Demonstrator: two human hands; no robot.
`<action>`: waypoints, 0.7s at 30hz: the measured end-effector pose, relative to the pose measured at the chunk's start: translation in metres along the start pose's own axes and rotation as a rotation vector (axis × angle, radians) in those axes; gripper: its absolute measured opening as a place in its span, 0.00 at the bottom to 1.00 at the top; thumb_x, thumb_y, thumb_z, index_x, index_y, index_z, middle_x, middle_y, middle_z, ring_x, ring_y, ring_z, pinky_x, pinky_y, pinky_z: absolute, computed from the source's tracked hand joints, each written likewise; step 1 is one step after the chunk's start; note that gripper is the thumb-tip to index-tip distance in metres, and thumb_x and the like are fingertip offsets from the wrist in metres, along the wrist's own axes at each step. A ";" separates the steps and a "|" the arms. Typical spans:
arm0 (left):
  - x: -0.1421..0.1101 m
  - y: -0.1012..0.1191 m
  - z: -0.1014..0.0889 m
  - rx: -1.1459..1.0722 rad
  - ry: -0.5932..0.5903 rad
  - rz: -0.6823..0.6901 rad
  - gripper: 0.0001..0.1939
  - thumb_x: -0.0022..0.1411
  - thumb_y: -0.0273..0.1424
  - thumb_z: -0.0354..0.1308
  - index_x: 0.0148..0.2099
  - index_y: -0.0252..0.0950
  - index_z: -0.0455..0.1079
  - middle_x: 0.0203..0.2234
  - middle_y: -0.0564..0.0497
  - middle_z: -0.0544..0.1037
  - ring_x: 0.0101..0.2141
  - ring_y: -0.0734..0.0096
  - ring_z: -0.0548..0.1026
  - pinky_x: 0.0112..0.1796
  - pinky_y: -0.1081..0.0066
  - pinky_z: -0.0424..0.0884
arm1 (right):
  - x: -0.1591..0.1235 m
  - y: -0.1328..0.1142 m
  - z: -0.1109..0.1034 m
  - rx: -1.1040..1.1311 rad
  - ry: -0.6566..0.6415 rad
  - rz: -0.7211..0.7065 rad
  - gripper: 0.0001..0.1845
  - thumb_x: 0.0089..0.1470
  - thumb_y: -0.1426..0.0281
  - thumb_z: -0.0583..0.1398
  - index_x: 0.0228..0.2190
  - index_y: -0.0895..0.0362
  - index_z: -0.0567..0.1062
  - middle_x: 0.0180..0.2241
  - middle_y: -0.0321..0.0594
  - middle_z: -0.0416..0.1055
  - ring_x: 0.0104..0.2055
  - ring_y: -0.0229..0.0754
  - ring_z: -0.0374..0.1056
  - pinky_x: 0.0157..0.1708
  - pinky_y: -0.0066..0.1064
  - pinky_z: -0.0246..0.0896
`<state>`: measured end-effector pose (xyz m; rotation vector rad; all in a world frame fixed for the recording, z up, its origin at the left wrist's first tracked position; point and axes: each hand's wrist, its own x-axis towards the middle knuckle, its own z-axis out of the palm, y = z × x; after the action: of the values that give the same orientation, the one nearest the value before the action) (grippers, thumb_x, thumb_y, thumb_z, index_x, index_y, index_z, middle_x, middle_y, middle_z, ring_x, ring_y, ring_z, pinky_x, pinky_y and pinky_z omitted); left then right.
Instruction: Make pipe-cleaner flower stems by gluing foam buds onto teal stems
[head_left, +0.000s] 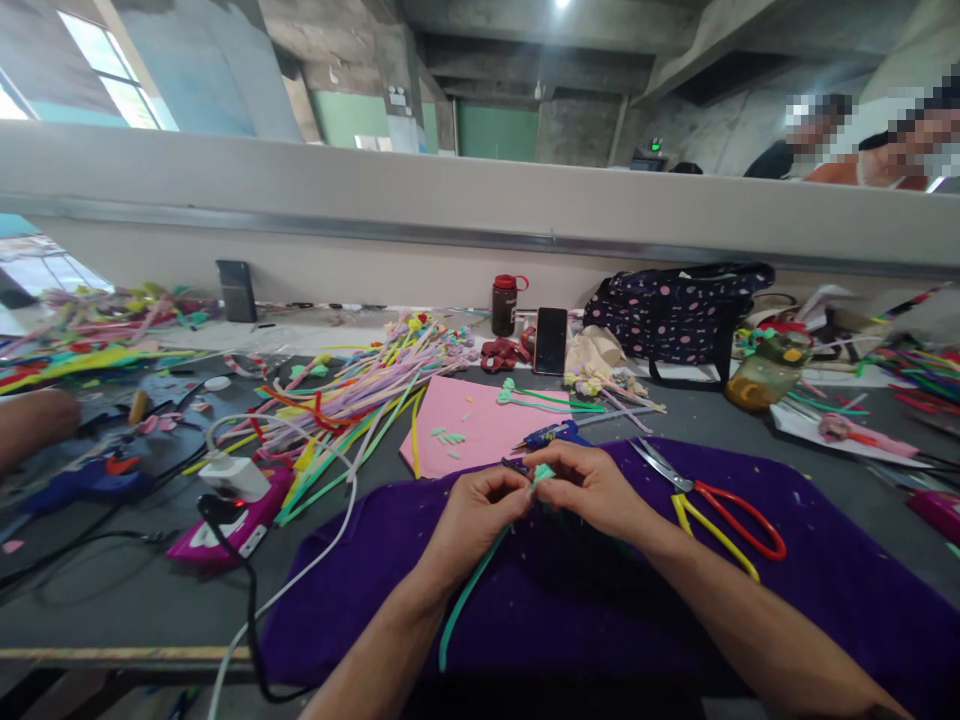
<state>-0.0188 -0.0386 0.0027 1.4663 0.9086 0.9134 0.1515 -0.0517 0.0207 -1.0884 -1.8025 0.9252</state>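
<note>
Cluttered grey surface [112,600] under purple felt cloth [825,590]: my left hand [472,515] and right hand [592,490] pinch the teal pipe cleaner [469,590] between their fingers [517,480], its tail trailing toward me.

We pinch a teal pipe cleaner [480,575] between our left hand [474,512] and right hand [589,487] over purple cloth [825,590] — scissors [712,510] just beside, glue gun [551,435] behind
</note>
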 end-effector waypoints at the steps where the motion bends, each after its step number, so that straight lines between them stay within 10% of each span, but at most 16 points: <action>1: 0.000 0.000 0.000 0.007 0.000 0.007 0.07 0.50 0.32 0.57 0.27 0.33 0.71 0.21 0.55 0.70 0.24 0.77 0.64 0.27 0.77 0.59 | 0.000 0.001 0.000 -0.008 0.001 -0.001 0.14 0.47 0.75 0.57 0.38 0.55 0.73 0.32 0.36 0.69 0.26 0.34 0.63 0.26 0.25 0.59; 21: 0.000 -0.009 0.002 0.190 0.066 0.092 0.08 0.51 0.31 0.54 0.29 0.33 0.73 0.21 0.53 0.72 0.24 0.75 0.67 0.26 0.77 0.60 | 0.002 0.004 0.007 -0.095 0.052 -0.031 0.13 0.45 0.77 0.55 0.35 0.56 0.74 0.31 0.36 0.71 0.28 0.35 0.63 0.26 0.24 0.57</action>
<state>-0.0172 -0.0387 -0.0067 1.6594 1.0057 0.9692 0.1462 -0.0495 0.0150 -1.1299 -1.8306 0.7932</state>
